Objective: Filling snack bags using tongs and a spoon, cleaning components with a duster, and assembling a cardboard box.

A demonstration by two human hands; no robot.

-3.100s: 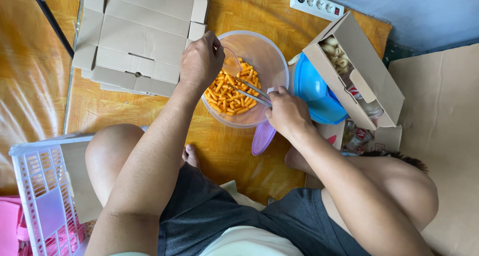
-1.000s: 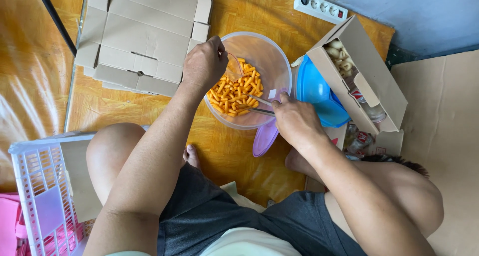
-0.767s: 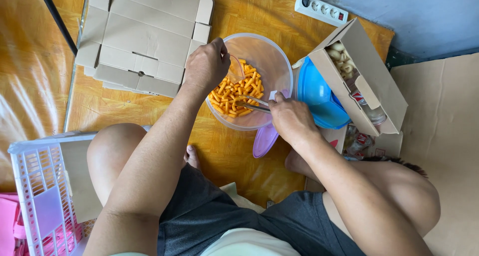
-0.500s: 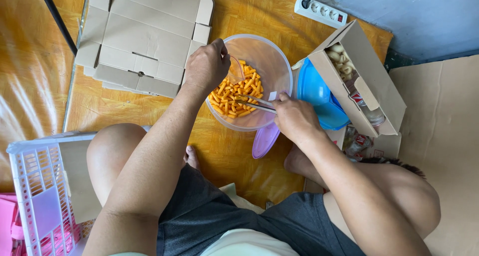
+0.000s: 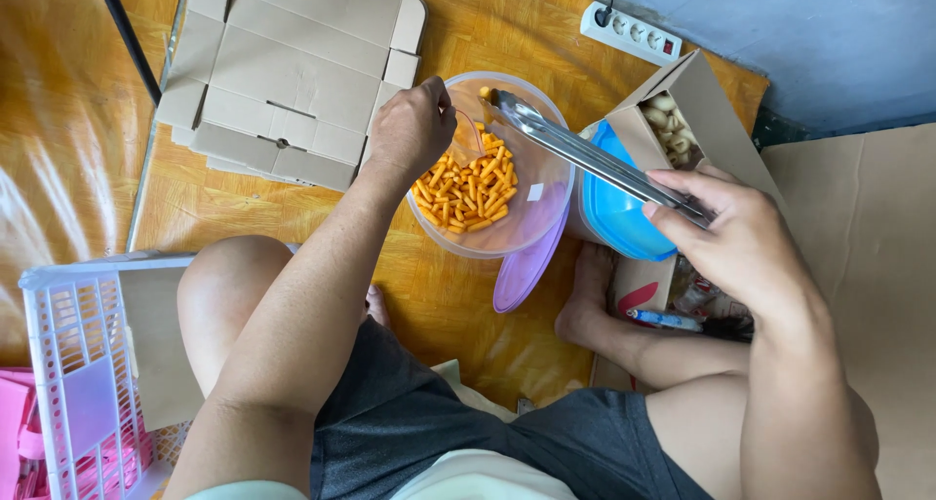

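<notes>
Down on the orange-brown floor (image 5: 468, 305), a person sits with bare knees apart around a clear plastic tub (image 5: 531, 222) that holds a heap of short orange snack sticks (image 5: 466, 190). Their left hand (image 5: 411, 130) rests at the tub's far-left rim with the fingers curled in tight; whether anything is pinched inside them cannot be told. Their right hand (image 5: 739, 242) is raised to the right of the tub, fingers and thumb wrapped around the handle end of a pair of metal tongs (image 5: 585, 154). The tongs slant up and left across the tub's far side, their tips nearly together above the sticks, with one orange stick (image 5: 485, 92) sitting right at the tip.

Just right of the tub, touching it, is a blue-lidded container (image 5: 614, 212), and a purple lid (image 5: 522, 271) lies half under the tub's near edge. Behind the blue container stands an open cardboard box (image 5: 702, 105) with pale snacks (image 5: 673, 130) showing in its far end. A flattened cardboard carton (image 5: 292, 66) lies on the floor to the far left, a white power strip (image 5: 632, 34) at the far wall, and a white slatted plastic basket (image 5: 83, 364) near the left knee. A blue-capped pen (image 5: 663, 319) lies by the right shin, beside the bare foot (image 5: 585, 295)
</notes>
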